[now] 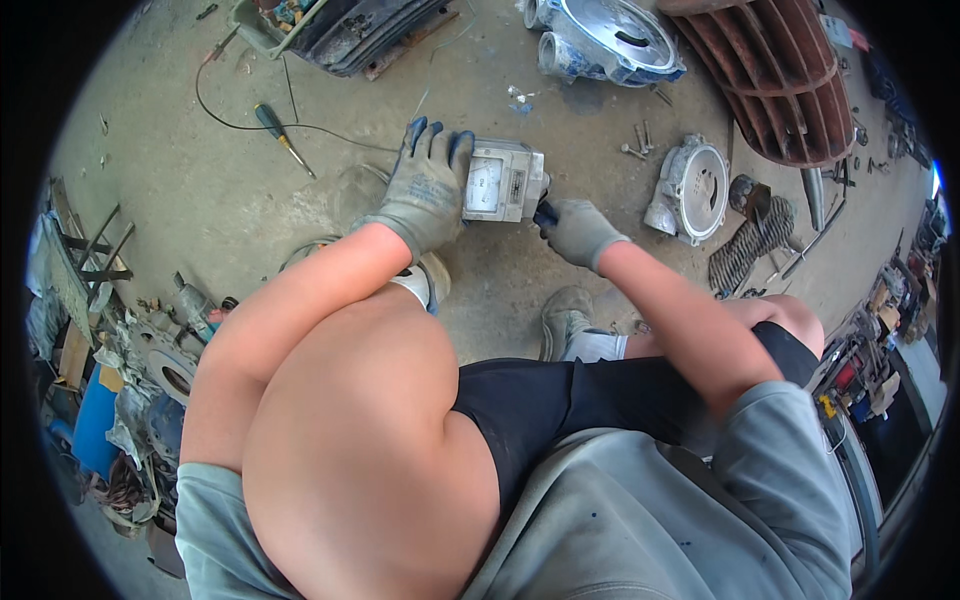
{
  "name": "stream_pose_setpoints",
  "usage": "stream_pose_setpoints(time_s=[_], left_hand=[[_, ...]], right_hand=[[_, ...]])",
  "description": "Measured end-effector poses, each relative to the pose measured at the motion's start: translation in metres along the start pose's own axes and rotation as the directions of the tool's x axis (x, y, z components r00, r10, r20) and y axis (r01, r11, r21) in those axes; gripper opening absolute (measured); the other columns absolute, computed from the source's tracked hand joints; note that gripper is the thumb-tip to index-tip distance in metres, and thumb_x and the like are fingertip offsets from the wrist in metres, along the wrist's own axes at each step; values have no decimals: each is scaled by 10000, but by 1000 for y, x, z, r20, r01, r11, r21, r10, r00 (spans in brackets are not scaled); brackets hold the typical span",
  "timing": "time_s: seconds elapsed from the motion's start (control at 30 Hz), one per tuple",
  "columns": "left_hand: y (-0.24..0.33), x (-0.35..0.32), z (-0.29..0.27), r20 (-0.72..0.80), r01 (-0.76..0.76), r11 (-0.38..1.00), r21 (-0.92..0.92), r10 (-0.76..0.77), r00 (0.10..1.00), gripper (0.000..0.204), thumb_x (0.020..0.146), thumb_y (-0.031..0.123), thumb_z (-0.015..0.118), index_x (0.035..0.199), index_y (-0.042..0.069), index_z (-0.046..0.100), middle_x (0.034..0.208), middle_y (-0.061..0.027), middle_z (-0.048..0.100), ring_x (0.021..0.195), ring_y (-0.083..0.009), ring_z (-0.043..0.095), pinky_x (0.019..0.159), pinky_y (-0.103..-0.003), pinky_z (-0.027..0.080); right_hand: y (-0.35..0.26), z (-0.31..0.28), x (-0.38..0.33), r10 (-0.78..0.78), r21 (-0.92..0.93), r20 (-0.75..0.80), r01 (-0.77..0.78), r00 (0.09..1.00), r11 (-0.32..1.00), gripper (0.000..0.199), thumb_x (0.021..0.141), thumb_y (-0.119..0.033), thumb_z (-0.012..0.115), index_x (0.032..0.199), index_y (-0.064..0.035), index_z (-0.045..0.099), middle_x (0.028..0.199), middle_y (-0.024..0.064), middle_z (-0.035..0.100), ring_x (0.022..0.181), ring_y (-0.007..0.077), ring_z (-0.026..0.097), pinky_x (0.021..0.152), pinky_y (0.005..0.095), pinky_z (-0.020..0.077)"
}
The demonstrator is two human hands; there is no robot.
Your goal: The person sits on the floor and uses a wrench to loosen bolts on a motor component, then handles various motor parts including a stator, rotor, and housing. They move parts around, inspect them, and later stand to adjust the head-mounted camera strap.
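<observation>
- Here the left hand [425,190] is laid against the box [507,181], fingers spread, nothing visibly gripped.
- On the floor [160,130] the box is flanked by both hands, longer axis apparently running across, left hand nearer.
- By its near right corner the right hand [578,230] is curled; whether anything is held cannot be told.

Dusty grey floor [170,150], jumbled heap [125,410] at left, scattered clutter [850,370] at right, daylight

Box [515,185] between the left hand [428,185] and right hand [580,232]; on the floor [595,165], a screwdriver [275,128] lies left of the box, bolts [647,134] right.
</observation>
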State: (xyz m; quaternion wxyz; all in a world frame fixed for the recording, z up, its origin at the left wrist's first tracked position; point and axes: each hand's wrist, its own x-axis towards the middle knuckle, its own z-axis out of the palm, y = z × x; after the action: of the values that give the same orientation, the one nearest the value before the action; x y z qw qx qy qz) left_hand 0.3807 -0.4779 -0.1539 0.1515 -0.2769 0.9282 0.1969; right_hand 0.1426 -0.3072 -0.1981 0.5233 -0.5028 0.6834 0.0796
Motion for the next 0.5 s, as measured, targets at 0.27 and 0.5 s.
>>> stream_pose_setpoints(time_s=[0.27,0.5], left_hand=[[-1,-1,-1,-26,-21,1000,16,21,999,859,817,254,765,1549,-64,449,1468,-291,525,1484,-472,425,1313,-608,184],[-2,1,0,-23,-6,1000,-2,6,1000,801,848,242,716,1542,-64,458,1465,-289,529,1477,-473,432,1318,-603,160]], right_hand=[[-20,-77,27,-289,-224,-472,204,833,953,282,1002,-302,641,1206,-167,781,1118,181,775,1048,403,737,931,515,579],[-36,-93,-1,44,241,107,-69,993,968,272,955,-334,770,1107,-116,829,931,150,812,826,272,798,820,384,633]])
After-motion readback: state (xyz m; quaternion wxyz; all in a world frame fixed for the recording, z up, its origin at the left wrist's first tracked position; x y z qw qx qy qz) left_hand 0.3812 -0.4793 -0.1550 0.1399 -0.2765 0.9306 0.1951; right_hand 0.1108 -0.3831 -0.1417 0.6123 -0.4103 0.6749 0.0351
